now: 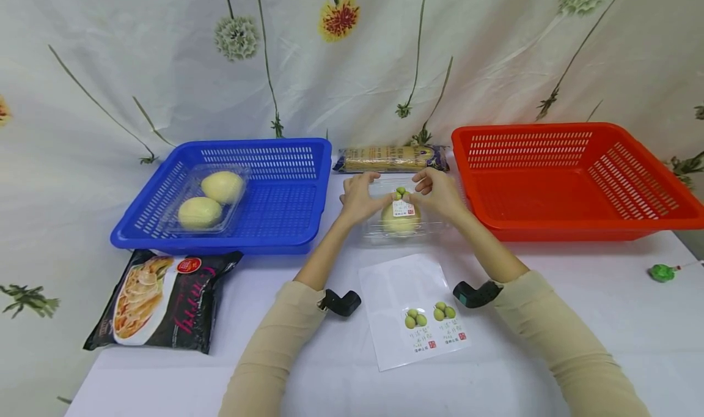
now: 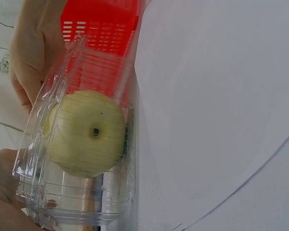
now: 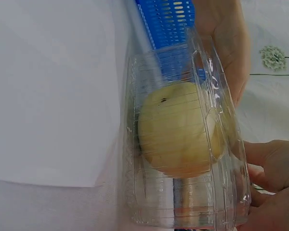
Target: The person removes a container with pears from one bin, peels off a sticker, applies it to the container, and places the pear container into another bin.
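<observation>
Clear ribbed plastic clamshell holding one round yellow-green pear sits between blue basket and red basket. Left hand and right hand pinch its lid.

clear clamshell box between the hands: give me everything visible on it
The clear clamshell box is thin, ribbed, transparent plastic, resting on the white table between the blue basket and red basket. It holds one pale yellow-green pear. A sticker with green fruit art sits on its lid. The left hand and right hand both touch the lid's far edge with curled fingers.
</observation>
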The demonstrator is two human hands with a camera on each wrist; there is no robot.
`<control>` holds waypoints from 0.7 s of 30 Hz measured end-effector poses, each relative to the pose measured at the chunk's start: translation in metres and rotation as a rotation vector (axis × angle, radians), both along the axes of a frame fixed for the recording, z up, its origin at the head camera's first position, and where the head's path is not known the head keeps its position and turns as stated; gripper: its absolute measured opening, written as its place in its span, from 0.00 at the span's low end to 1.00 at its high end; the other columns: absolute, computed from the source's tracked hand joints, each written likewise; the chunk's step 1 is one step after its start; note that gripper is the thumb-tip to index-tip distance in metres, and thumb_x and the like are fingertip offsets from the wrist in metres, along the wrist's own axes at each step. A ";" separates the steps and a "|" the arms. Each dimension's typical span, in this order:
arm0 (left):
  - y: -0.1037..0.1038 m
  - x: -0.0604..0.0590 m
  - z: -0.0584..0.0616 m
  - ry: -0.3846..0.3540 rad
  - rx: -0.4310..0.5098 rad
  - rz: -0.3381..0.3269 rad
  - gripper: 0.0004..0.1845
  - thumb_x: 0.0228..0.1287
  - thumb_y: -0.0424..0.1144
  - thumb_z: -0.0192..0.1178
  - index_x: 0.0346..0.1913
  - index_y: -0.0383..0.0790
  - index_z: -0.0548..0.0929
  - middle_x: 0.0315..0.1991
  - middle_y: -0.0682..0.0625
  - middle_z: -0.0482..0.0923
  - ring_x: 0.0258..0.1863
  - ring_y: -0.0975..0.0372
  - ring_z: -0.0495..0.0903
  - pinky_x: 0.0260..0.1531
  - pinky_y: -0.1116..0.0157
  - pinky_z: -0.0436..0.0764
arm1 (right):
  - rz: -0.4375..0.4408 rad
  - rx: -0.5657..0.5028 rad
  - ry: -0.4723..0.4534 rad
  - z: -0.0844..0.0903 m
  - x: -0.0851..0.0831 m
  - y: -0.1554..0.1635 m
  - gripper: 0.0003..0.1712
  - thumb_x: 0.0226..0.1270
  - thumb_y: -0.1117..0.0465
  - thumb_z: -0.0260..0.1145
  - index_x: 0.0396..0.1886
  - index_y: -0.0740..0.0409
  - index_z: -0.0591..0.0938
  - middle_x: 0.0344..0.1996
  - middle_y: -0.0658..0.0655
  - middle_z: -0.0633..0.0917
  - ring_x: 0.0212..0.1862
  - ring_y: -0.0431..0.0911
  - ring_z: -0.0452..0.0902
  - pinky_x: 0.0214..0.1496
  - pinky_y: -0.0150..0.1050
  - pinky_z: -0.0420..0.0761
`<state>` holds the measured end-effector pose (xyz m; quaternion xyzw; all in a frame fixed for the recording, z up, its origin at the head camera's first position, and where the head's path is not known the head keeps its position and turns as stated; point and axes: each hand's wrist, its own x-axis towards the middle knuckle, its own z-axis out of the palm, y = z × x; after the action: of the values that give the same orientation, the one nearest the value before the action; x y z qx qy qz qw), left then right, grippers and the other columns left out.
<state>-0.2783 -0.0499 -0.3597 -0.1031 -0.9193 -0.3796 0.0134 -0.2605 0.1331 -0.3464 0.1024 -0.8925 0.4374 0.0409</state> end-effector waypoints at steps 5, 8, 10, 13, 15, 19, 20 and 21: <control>0.004 -0.003 -0.001 -0.001 0.031 0.059 0.32 0.53 0.50 0.67 0.59 0.39 0.74 0.56 0.41 0.71 0.60 0.50 0.59 0.54 0.47 0.63 | -0.113 0.087 0.033 -0.001 -0.003 -0.006 0.22 0.55 0.61 0.71 0.45 0.71 0.78 0.33 0.65 0.83 0.36 0.55 0.78 0.40 0.44 0.78; 0.007 -0.003 -0.001 -0.005 0.027 0.083 0.31 0.53 0.50 0.67 0.58 0.39 0.76 0.56 0.40 0.72 0.60 0.49 0.59 0.53 0.48 0.65 | -0.172 0.157 0.058 -0.002 -0.004 -0.011 0.21 0.57 0.58 0.70 0.44 0.70 0.78 0.30 0.64 0.84 0.33 0.55 0.79 0.37 0.44 0.77; 0.010 -0.004 -0.001 -0.007 0.017 0.103 0.29 0.53 0.50 0.67 0.56 0.39 0.77 0.56 0.41 0.72 0.60 0.49 0.59 0.53 0.48 0.66 | -0.205 0.180 0.072 -0.002 -0.004 -0.014 0.21 0.57 0.58 0.70 0.43 0.69 0.79 0.30 0.64 0.84 0.33 0.55 0.79 0.37 0.44 0.77; 0.012 -0.006 -0.001 0.001 -0.001 0.133 0.26 0.53 0.50 0.68 0.53 0.38 0.80 0.56 0.41 0.73 0.59 0.48 0.61 0.51 0.49 0.69 | -0.245 0.207 0.085 -0.002 -0.004 -0.018 0.21 0.57 0.57 0.70 0.43 0.69 0.79 0.30 0.65 0.84 0.35 0.57 0.79 0.38 0.46 0.77; 0.013 -0.007 0.000 0.013 -0.022 0.148 0.25 0.53 0.50 0.68 0.51 0.39 0.82 0.56 0.42 0.74 0.58 0.48 0.62 0.49 0.50 0.71 | -0.264 0.219 0.094 -0.002 -0.005 -0.019 0.21 0.57 0.57 0.70 0.43 0.69 0.78 0.30 0.66 0.84 0.36 0.57 0.78 0.39 0.46 0.77; 0.015 -0.009 0.001 0.034 -0.059 0.164 0.23 0.54 0.51 0.67 0.48 0.39 0.83 0.53 0.43 0.76 0.56 0.49 0.64 0.46 0.53 0.74 | -0.277 0.175 0.129 -0.004 -0.006 -0.019 0.20 0.57 0.60 0.70 0.44 0.69 0.78 0.32 0.66 0.83 0.36 0.57 0.77 0.40 0.47 0.76; 0.015 -0.009 0.001 0.038 -0.064 0.168 0.23 0.54 0.51 0.67 0.48 0.39 0.83 0.52 0.43 0.76 0.55 0.49 0.65 0.46 0.53 0.74 | -0.274 0.147 0.147 -0.005 -0.006 -0.019 0.19 0.57 0.62 0.69 0.44 0.69 0.78 0.32 0.67 0.83 0.36 0.57 0.77 0.41 0.48 0.76; 0.015 -0.009 0.002 0.041 -0.068 0.174 0.23 0.54 0.51 0.67 0.48 0.39 0.83 0.52 0.43 0.76 0.55 0.49 0.65 0.46 0.54 0.74 | -0.267 0.110 0.168 -0.006 -0.004 -0.018 0.18 0.57 0.63 0.69 0.45 0.69 0.78 0.33 0.67 0.82 0.37 0.58 0.78 0.43 0.48 0.75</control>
<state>-0.2875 -0.0349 -0.3582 -0.0310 -0.9366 -0.3435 0.0616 -0.2650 0.1153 -0.3526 0.0212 -0.9142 0.3686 0.1672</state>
